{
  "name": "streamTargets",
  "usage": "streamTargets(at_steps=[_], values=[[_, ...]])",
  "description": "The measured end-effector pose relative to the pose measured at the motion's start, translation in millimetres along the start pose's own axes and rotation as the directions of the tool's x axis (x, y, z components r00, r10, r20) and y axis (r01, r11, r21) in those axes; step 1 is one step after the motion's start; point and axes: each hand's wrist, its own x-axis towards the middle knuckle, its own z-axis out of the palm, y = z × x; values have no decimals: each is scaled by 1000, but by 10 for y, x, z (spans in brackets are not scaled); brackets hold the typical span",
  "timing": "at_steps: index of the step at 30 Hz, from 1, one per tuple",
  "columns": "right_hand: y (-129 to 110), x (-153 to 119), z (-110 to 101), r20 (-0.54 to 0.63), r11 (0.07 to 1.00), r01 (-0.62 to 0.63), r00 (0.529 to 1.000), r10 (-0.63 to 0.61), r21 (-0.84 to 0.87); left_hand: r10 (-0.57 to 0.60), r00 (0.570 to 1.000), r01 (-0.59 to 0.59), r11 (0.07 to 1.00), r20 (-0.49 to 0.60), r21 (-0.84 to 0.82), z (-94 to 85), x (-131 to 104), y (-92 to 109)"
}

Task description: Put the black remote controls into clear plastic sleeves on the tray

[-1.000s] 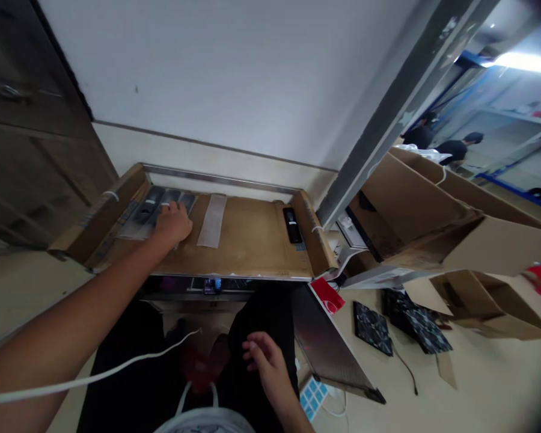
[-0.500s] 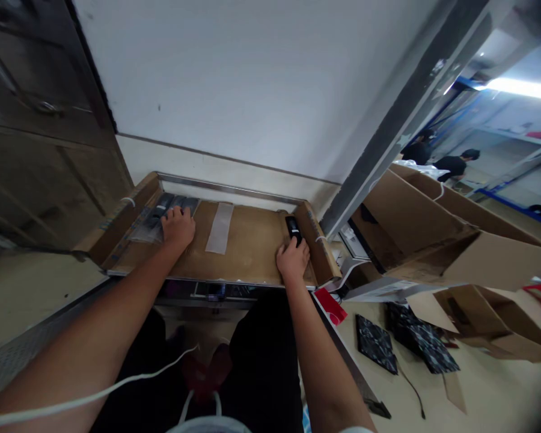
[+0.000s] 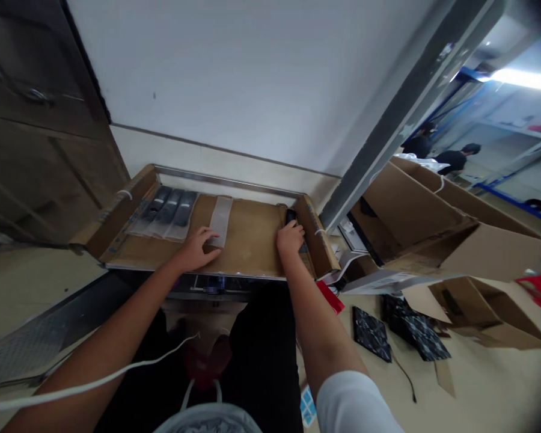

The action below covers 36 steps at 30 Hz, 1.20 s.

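Note:
My left hand, its thumb and fingers apart, is at the lower left edge of a flat translucent plastic bag. Whether the fingertips touch the bag is unclear. My right hand is closed around a small black elongated device near the right wall of the cardboard tray; its palm hides most of the device. Several dark, similar devices in clear bags lie side by side at the tray's left end.
Large open cardboard boxes stand on the right. Dark patterned flat packs and a cable lie on the floor. A white cord crosses my left arm, and a bin stands at my front. Two people appear far off right.
My left hand has left the bagged devices and moved right and nearer to the flat bag. My right hand has moved slightly up over the black device, now covering more of it.

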Motion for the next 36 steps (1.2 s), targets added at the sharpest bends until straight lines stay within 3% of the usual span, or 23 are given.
streamTargets(at_steps=[7,12,16,20,22,25,28,33,36], values=[[107,-248,-58,30,993,116,993,-116,-26,1,999,0,1000,43,-10,-14,72,-97],[194,-327,-105,47,992,43,998,-49,118,-15,1000,16,1000,18,-15,14,59,-133],[244,-347,-126,92,975,88,990,-109,206,-10,998,16,995,-59,94,28,66,-136],[305,-330,-92,104,954,86,987,-120,289,4,1000,-4,995,-5,98,38,71,-151],[355,-301,-69,117,879,30,988,-97,476,16,1000,-17,997,9,72,36,67,-152],[431,-257,-48,179,676,-83,981,-72,732,39,999,-40,999,26,35,23,59,-139],[468,-246,-50,234,577,-141,968,-91,804,30,999,-30,1000,39,8,8,57,-116],[451,-279,-66,295,236,-265,950,-101,935,11,999,-12,1000,53,18,14,91,-64],[436,-291,-72,300,204,-273,946,-120,940,20,999,-22,999,50,45,55,147,-16]])
